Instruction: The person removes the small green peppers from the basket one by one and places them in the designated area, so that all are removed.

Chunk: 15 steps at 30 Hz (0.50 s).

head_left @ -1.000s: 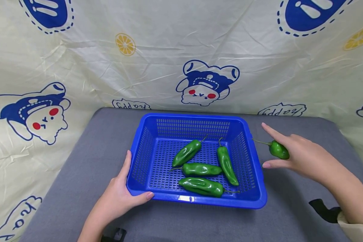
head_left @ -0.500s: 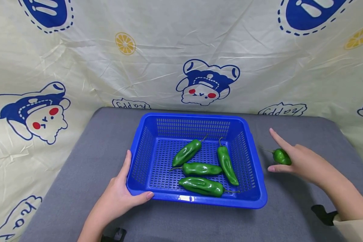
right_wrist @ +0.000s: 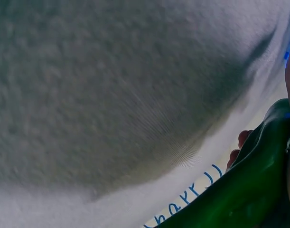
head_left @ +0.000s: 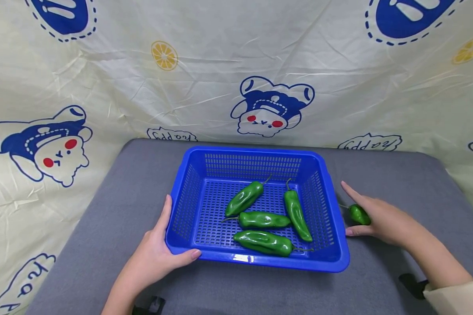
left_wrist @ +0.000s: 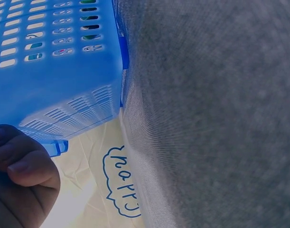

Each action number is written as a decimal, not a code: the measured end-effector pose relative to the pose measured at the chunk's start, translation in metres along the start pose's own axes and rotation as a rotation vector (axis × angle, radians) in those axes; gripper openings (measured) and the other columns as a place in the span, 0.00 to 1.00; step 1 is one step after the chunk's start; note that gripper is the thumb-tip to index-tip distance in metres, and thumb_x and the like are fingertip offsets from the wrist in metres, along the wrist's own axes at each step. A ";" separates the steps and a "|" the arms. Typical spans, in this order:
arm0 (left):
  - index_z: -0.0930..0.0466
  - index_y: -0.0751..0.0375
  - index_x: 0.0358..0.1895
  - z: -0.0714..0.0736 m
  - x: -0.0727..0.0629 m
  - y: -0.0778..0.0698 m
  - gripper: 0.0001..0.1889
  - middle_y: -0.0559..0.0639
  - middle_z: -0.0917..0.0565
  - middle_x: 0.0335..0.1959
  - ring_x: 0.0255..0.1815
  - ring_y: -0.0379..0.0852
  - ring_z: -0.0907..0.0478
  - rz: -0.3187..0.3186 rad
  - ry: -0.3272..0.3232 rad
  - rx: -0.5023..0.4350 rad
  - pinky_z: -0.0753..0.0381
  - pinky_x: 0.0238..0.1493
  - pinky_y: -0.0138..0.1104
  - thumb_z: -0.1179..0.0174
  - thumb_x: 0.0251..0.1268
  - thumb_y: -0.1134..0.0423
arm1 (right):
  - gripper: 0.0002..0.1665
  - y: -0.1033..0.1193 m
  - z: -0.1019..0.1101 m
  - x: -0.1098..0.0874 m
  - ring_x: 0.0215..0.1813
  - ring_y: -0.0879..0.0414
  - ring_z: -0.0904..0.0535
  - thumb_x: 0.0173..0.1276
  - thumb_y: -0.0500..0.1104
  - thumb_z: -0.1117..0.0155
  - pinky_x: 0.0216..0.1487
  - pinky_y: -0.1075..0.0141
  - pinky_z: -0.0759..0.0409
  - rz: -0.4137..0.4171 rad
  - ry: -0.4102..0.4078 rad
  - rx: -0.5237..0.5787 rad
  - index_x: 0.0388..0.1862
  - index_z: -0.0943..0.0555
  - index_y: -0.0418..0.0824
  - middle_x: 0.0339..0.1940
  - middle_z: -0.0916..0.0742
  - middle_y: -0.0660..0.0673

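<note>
A blue plastic basket (head_left: 256, 262) with slotted walls stands on the grey table. Inside it lie several green peppers (head_left: 262, 219), spread over the middle and right of its bottom. My left hand (head_left: 155, 245) grips the basket's near left corner, thumb on the front rim; the left wrist view shows its curled fingers (left_wrist: 35, 168) beside the slotted wall. Just right of the basket, my right hand (head_left: 386, 221) holds another green pepper (head_left: 358, 215), its stem pointing at the basket wall. That pepper looms large in the right wrist view, most of its body hidden by the hand in the head view.
The grey table (head_left: 138, 175) extends on every side of the basket. Behind it hangs a cream curtain (head_left: 205, 96) with blue cartoon prints. A black strap (head_left: 411, 284) hangs below the right wrist.
My right hand first drew back to the right and down with its pepper, then came left and lower, close beside the basket. The left hand and basket stayed put.
</note>
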<state>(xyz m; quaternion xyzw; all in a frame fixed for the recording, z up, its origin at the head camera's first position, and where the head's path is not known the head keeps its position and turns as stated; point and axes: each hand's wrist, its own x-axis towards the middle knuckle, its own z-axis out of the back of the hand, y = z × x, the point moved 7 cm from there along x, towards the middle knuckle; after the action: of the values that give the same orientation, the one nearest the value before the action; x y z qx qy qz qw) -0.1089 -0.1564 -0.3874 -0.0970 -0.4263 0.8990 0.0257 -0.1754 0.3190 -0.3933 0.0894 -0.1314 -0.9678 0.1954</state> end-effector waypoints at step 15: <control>0.74 0.37 0.80 0.000 0.001 0.000 0.69 0.60 0.47 0.80 0.75 0.61 0.38 -0.015 -0.007 0.002 0.36 0.70 0.61 0.24 0.45 0.39 | 0.68 -0.005 -0.016 0.000 0.42 0.52 0.24 0.50 0.75 0.31 0.36 0.61 0.29 -0.055 0.044 -0.073 0.82 0.47 0.45 0.47 0.18 0.41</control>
<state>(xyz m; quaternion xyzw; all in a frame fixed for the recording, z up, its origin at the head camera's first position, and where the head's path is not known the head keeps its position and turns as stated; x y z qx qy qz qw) -0.1098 -0.1569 -0.3876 -0.0907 -0.4264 0.8994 0.0308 -0.1733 0.3203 -0.4105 0.1068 -0.0891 -0.9747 0.1748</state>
